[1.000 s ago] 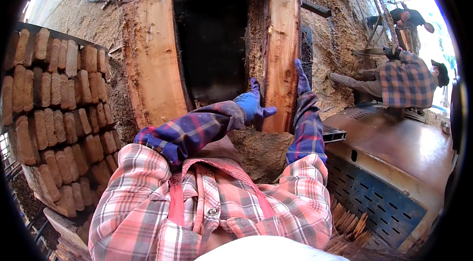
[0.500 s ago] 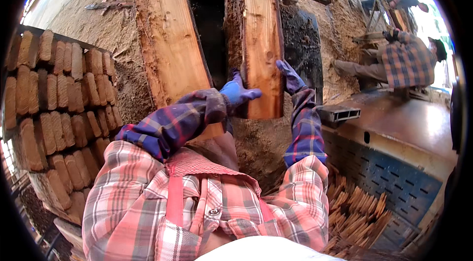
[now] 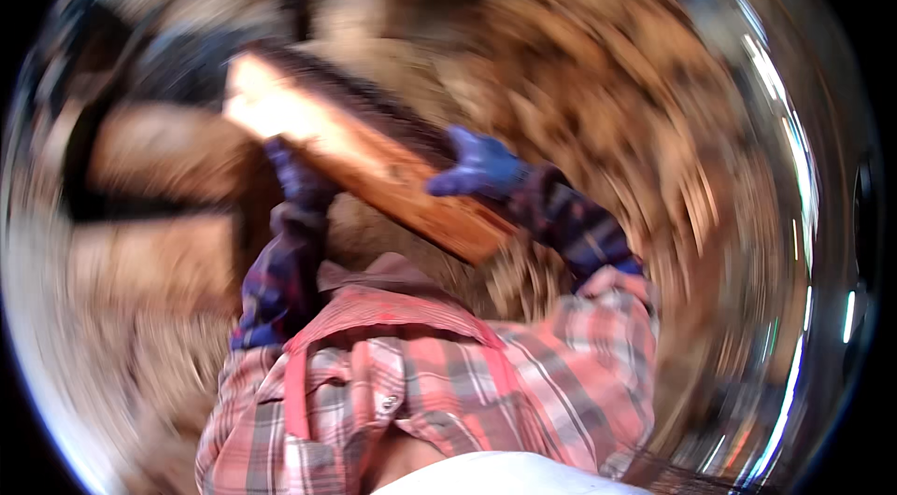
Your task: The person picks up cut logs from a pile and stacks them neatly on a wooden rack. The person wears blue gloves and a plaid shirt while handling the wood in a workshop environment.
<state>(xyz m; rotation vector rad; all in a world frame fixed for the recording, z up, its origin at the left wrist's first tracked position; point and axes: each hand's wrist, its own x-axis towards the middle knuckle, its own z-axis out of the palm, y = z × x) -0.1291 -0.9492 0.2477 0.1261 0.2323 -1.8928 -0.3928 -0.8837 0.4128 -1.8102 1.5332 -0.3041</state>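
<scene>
A thick wooden slab, pale on its cut face and with dark bark along its far edge, lies slantwise across the front of me between my two hands. My left hand, in a blue-purple glove, is closed against its near edge toward the brighter left end; its fingers are partly hidden. At the far edge, closer to the lower right end, my right hand grips the slab, thumb and fingers over the bark side in the same kind of glove.
Motion blurs the surroundings. Two more wooden pieces, an upper block and a lower block, lie at the left beside a dark gap. Beyond my right hand is a large smeared heap of brown wood pieces.
My view has swung round to the right. The slab, upright between my hands before, has come away from the dark machine bed and now slants toward the lower right, held in both hands.
</scene>
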